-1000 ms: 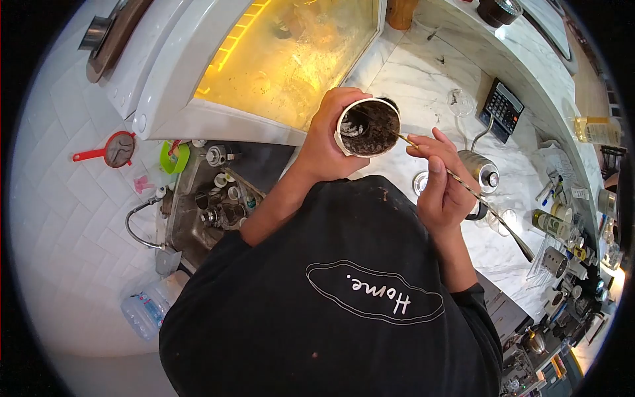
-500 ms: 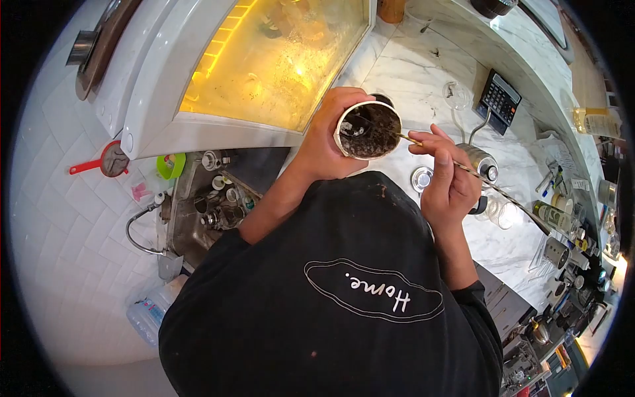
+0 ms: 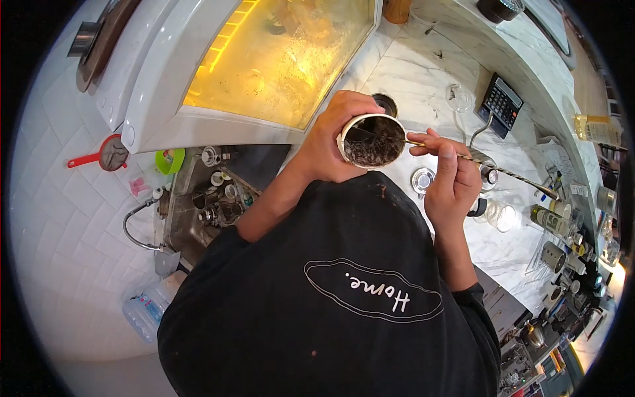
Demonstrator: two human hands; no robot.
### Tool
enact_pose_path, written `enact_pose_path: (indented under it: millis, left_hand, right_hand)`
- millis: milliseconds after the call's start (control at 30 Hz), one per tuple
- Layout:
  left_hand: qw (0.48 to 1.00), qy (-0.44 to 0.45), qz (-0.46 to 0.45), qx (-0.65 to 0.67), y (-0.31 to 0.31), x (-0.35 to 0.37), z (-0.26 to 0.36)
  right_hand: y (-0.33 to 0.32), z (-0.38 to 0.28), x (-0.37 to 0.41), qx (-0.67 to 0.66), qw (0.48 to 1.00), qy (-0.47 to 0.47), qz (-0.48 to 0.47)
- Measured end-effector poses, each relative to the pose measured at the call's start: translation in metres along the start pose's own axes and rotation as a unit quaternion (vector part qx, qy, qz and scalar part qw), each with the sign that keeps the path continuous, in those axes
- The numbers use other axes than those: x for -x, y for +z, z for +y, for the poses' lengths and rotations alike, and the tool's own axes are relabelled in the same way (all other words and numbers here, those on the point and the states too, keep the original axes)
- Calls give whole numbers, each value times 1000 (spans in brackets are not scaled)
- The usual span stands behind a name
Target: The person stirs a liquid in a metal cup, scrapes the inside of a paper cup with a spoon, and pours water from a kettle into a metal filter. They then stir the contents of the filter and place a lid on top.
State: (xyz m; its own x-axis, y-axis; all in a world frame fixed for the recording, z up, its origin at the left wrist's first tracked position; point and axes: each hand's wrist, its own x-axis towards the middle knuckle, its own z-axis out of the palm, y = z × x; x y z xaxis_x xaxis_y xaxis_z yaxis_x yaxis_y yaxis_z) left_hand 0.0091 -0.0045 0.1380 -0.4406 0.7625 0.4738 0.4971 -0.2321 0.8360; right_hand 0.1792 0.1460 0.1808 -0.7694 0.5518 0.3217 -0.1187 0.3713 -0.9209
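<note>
My left hand is wrapped around a white paper cup held up in front of my chest. The cup tilts its mouth toward me, and dark brown crumbly matter shows inside. In my right hand a long bar spoon with a twisted golden handle is pinched between thumb and fingers. One end of the spoon reaches into the cup, while the other points out to the right. Just behind the cup sits a dark round container.
A glass-door fridge lit yellow stands open at my left. Beneath it is a steel sink with dishes. On the marble counter are a calculator, a metal pitcher and a glass jar. Bottles line the right side.
The cup has shifted slightly right and down, its opening looking narrower. The spoon has swung a little in my right hand, its outer end rising. More of the dark container behind shows.
</note>
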Motion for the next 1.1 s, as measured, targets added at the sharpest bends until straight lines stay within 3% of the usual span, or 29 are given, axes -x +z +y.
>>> enact_pose_path:
  millis: [233,433,567,800,967,1100]
  left_hand:
    - [1000,0,-2,1,8,-1,-4]
    - [999,-32,-23,-14,9,0,-12]
    - [997,-65,-7,-33,14,7,-19]
    - [987,-158,29,2,10,48,-37]
    - [985,-136,6,-107,0,77,-47]
    - [980,-170,13,-105,4,87,-55]
  right_hand:
    - [3,2,8,-19,998,30,43]
    - [0,10,12,-114,982,108,107]
    - [-7,7,11,-240,932,207,179]
    - [-33,38,19,-290,903,203,244]
    - [-29,68,25,-238,928,185,217]
    - [-8,85,29,-190,960,146,147]
